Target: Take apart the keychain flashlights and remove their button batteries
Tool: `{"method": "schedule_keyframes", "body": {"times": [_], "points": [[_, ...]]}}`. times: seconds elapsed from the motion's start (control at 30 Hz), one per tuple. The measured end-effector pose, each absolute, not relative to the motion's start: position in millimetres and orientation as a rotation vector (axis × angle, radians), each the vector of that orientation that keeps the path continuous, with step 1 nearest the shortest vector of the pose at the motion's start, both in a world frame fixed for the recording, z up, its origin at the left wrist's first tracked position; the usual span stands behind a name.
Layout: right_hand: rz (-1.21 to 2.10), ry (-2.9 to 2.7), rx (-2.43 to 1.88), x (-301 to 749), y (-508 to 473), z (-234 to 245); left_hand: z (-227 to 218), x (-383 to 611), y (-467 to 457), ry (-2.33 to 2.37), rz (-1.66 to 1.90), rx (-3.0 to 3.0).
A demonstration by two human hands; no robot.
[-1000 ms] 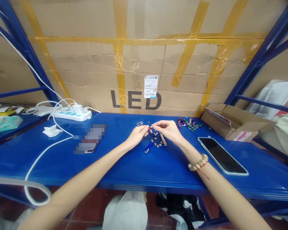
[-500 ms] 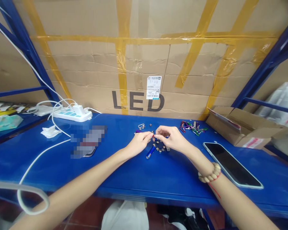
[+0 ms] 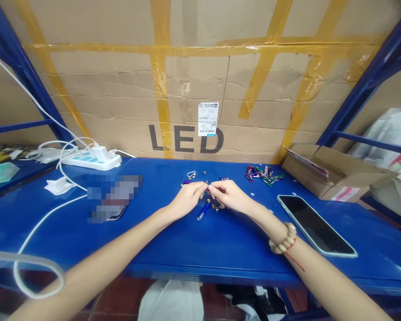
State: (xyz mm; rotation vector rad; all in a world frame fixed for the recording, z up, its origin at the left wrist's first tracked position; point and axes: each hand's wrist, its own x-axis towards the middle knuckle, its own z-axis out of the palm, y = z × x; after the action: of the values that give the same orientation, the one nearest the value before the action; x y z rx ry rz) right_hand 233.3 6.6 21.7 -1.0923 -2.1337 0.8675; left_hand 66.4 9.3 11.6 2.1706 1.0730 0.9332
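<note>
My left hand point(image 3: 188, 198) and my right hand point(image 3: 230, 195) meet fingertip to fingertip above the blue table. Both are closed in a pinch around a small red piece point(image 3: 207, 187), mostly covered by the fingers. Just below them lies a small blue metal flashlight tube point(image 3: 203, 210). Several small round metal pieces, like button cells point(image 3: 215, 208), lie beside it, partly under my right hand. Behind my left hand are a silver carabiner clip point(image 3: 191, 174) and a purple piece point(image 3: 186, 182), partly hidden.
Coloured carabiner keychains point(image 3: 267, 175) lie in a pile at the back right, near an open cardboard box point(image 3: 341, 174). A phone point(image 3: 317, 225) rests right of my forearm. At left are a blurred-out phone point(image 3: 120, 211), a white power strip point(image 3: 93, 161) and a looping cable point(image 3: 36, 227).
The view has shifted slightly, moving everything a little left. My right hand has lowered, with its fingers closer to the left fingertips and covering more of the round pieces.
</note>
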Motion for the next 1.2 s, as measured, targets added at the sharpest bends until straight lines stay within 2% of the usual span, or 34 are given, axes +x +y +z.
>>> {"method": "schedule_keyframes", "body": {"times": [0.23, 0.47, 0.6, 0.8, 1.0, 1.2], "points": [[0.696, -2.001, -1.193, 236.3, 12.5, 24.3, 7.3, 66.5, 19.1, 0.996, 1.057, 1.841], [0.085, -1.958, -1.465, 251.0, 19.6, 21.9, 15.4, 63.3, 19.7, 0.993, 1.229, 1.297], [0.019, -2.230, -1.396, 237.7, 24.7, 7.2, 14.8, 67.8, 18.3, 0.949, 1.218, 1.213], [-0.023, -2.296, -1.506, 221.7, 31.3, 4.2, 12.4, 76.2, 14.3, 0.917, 1.109, 1.103], [0.106, -2.170, -1.416, 224.4, 32.2, 9.5, 14.5, 74.0, 15.7, 0.881, 1.143, 1.010], [0.962, -1.639, -1.055, 229.3, 33.9, 6.5, 14.1, 74.2, 17.0, 0.904, 1.158, 1.044]]}}
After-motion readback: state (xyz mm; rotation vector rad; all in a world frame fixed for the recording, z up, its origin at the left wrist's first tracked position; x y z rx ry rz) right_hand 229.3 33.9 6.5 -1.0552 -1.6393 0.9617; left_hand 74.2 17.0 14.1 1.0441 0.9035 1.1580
